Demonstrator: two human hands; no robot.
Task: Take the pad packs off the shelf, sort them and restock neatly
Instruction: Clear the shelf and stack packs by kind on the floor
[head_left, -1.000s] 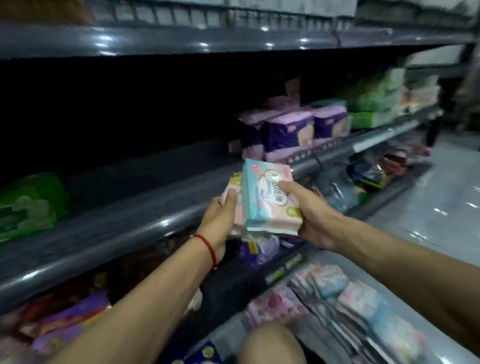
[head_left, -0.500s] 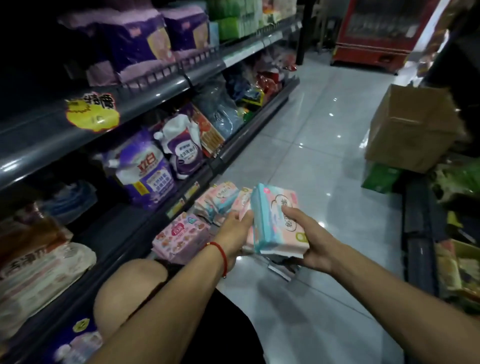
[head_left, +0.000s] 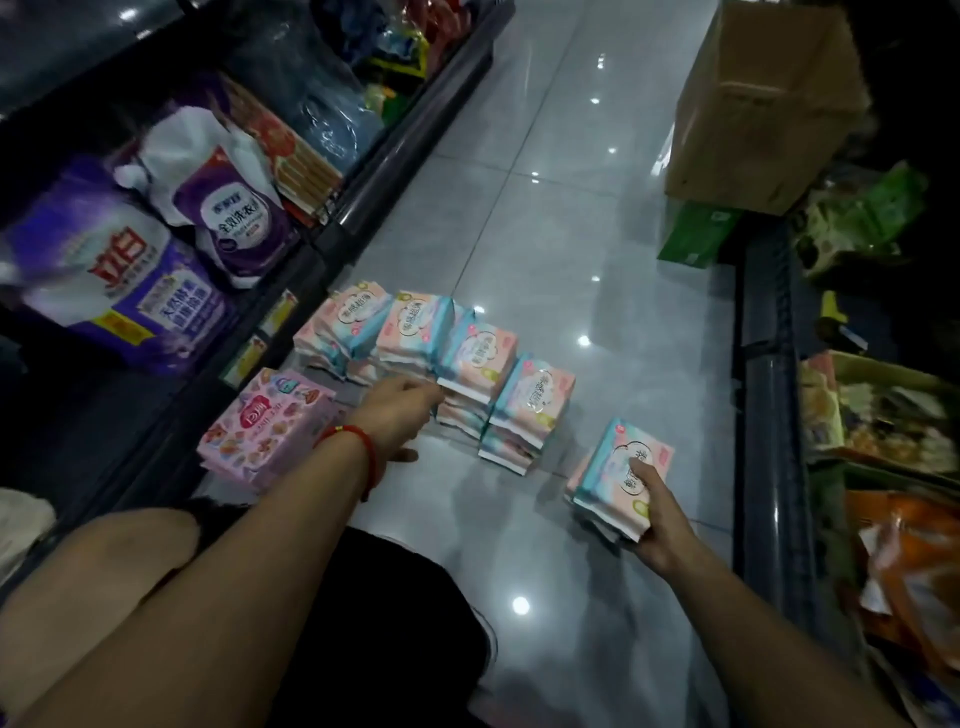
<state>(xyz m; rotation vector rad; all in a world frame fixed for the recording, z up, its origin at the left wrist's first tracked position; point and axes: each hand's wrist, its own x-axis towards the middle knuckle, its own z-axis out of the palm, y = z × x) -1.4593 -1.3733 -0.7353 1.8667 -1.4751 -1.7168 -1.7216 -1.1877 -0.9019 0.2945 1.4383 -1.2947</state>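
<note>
Several stacks of pink-and-teal pad packs (head_left: 477, 358) stand in a slanted row on the grey tiled floor (head_left: 545, 208). A larger pink pack pile (head_left: 270, 423) lies to their left, by the base of the shelf. My left hand (head_left: 397, 415), a red string round its wrist, reaches down to the row, its fingertips at the side of the third stack; it holds nothing that I can see. My right hand (head_left: 657, 519) grips a small stack of the same pad packs (head_left: 621, 467) low over the floor, to the right of the row.
The left shelf's bottom tier holds purple-and-white detergent bags (head_left: 114, 270) and other goods. A cardboard box (head_left: 763, 104) and a green pack (head_left: 696, 234) sit at the far right, beside a second low shelf (head_left: 769, 389) of mixed goods. My bare knee (head_left: 130, 545) is at lower left.
My view swung from the shelf down to the floor. The hands parted: the right carried its packs low to the right, and the left dropped to the row without packs.
</note>
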